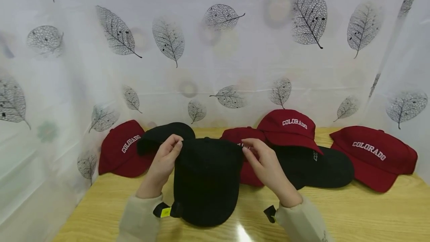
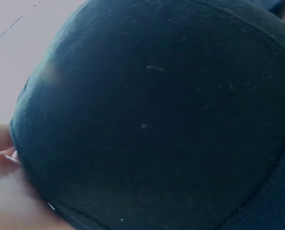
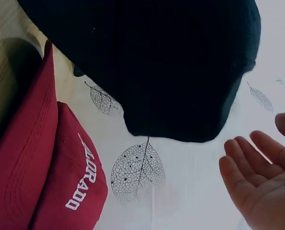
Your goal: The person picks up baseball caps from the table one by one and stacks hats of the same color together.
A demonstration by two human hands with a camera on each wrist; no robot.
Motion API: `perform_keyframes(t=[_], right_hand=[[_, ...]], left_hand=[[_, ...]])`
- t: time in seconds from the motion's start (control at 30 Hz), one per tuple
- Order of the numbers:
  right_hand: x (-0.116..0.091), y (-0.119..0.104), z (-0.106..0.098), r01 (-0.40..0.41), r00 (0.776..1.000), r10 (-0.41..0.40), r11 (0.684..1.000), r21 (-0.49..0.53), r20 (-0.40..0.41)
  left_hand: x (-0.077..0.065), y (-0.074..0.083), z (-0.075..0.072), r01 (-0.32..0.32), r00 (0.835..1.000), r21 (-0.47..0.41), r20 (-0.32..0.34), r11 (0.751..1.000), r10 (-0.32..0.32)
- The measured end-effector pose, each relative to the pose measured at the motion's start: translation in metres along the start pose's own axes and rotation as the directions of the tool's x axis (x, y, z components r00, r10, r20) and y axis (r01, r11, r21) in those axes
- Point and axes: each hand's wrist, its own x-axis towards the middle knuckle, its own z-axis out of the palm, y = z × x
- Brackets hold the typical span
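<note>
A black baseball cap is held up at the middle of the table, its brim hanging down toward the front edge. My left hand pinches its upper left edge between thumb and fingers; in the left wrist view the black cloth fills most of the picture, with the fingertips at its border. On the other side, my right hand has its thumb and fingers apart beside the cap's upper right. The right wrist view shows a gap between those loosely bent fingers and the cap.
Behind the held cap, a red COLORADO cap is partly covered. To the left lie another red cap and a black cap. At right, a red cap rests over a black one, beside a further red cap. A leaf-patterned curtain closes off the back.
</note>
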Motion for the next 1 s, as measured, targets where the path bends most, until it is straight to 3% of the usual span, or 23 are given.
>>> perform_keyframes(t=[0.3,0.57,0.83,1.0], right_hand=[[0.0,-0.004,0.003,-0.045,0.997,0.043,0.998,0.037,0.07],[0.0,-0.007,-0.002,-0.138,0.971,0.108,0.982,0.132,0.214],[0.001,-0.008,-0.009,-0.28,0.9,0.142,0.913,0.297,0.413],[-0.001,-0.008,-0.014,-0.301,0.892,0.081,0.839,0.453,0.444]], left_hand=[[-0.001,0.002,0.011,-0.095,0.992,-0.091,0.079,0.991,0.103],[-0.005,0.005,0.018,-0.114,0.985,-0.094,0.117,0.989,0.124],[-0.005,0.009,0.025,-0.128,0.984,-0.041,0.122,0.991,0.132],[-0.004,0.006,0.025,-0.106,0.986,-0.005,0.125,0.994,0.106]])
